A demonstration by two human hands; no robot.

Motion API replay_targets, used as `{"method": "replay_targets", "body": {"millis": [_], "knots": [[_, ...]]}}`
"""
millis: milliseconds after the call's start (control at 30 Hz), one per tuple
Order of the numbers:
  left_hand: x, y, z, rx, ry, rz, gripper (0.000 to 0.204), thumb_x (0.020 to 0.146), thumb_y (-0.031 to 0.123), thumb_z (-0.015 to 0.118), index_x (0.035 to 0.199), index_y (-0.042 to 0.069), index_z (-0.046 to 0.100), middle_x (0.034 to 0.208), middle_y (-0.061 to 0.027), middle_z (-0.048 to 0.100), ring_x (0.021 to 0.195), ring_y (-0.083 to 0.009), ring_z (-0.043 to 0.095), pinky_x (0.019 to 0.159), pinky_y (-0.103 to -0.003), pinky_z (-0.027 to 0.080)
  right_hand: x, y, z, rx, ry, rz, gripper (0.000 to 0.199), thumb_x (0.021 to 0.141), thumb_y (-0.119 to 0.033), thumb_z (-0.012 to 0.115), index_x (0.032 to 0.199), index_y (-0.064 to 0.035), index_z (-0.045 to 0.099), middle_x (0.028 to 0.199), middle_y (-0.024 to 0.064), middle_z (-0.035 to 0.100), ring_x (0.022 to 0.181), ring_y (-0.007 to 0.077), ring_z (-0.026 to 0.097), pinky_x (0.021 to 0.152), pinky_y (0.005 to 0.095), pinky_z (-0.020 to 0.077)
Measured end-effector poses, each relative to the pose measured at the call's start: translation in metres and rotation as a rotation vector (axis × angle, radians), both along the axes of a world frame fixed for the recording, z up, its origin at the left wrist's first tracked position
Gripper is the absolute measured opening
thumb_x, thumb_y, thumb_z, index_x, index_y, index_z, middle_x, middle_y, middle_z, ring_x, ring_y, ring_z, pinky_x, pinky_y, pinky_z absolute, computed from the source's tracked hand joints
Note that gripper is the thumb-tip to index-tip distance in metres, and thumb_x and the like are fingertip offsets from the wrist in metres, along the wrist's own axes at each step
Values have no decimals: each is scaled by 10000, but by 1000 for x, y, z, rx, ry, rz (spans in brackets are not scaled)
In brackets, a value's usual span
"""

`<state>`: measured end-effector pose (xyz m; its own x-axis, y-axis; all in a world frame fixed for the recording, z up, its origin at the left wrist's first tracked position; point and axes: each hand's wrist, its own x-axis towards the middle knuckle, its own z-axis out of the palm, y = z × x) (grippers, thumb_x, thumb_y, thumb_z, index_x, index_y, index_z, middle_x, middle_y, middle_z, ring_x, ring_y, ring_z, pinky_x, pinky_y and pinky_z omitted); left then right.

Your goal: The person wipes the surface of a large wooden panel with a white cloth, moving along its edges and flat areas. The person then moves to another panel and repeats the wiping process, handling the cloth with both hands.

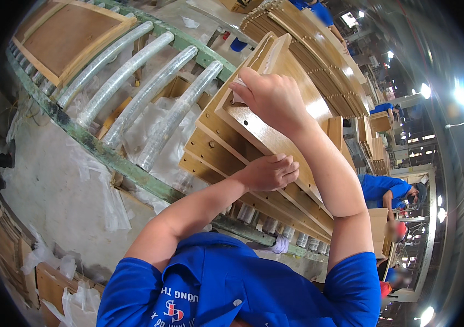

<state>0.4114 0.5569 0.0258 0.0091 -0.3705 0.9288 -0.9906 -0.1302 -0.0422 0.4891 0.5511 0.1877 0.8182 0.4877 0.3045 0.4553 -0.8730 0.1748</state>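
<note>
1. Blue collared shirt [232, 289] fills the bottom of my view; both bare forearms run up from it to the work.
2. Right hand [273, 98] sits on the top glossy brown wooden panel [297, 103], fingers curled shut on a small white cloth [238, 94], pressing it onto the panel's upper face near a drilled hole.
3. Left hand [269, 171] rests lower down on the panel's long edge, fingers folded loosely over it, gripping nothing else, steadying the stack.
4. Panel lies topmost on a stepped stack of light-brown wooden panels [215, 152], which rests on a green-framed roller conveyor [134, 92] w/ plastic-wrapped rollers.
5. My read: wiping goes best w/ flat, even pressure along the grain, left hand holding firm so the top piece doesn't slide.
6. Surfaces: lacquered top is smooth and reflective; edges paler, raw-looking, w/ dowel holes.
7. Further out: another framed wooden panel [68, 38] on the conveyor, a fanned pile of wooden slats [319, 60], crumpled clear plastic sheeting [101, 185] on the grey concrete floor [52, 185], co-workers in blue at right [384, 188].
</note>
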Motion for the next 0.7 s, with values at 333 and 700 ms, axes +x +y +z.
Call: {"method": "replay_targets", "body": {"millis": [333, 700], "knots": [[-11, 21, -5, -26, 199, -220, 293, 704, 206, 661, 979, 142, 582, 1090, 1, 536, 1051, -182, 484, 955, -358, 362, -27, -11, -7, 43, -14, -81, 275, 862, -255, 619, 717, -77, 468, 493, 125, 502, 489, 347, 531, 435, 421, 405], [1, 41, -47, 191, 458, -27, 306, 734, 206, 652, 1027, 123, 620, 1140, -62, 541, 1086, -261, 473, 961, -414, 363, -48, -30, -22, 192, 52, -179, 265, 880, -267, 586, 730, -72, 487, 543, 135, 538, 539, 347, 559, 481, 423, 429]]}}
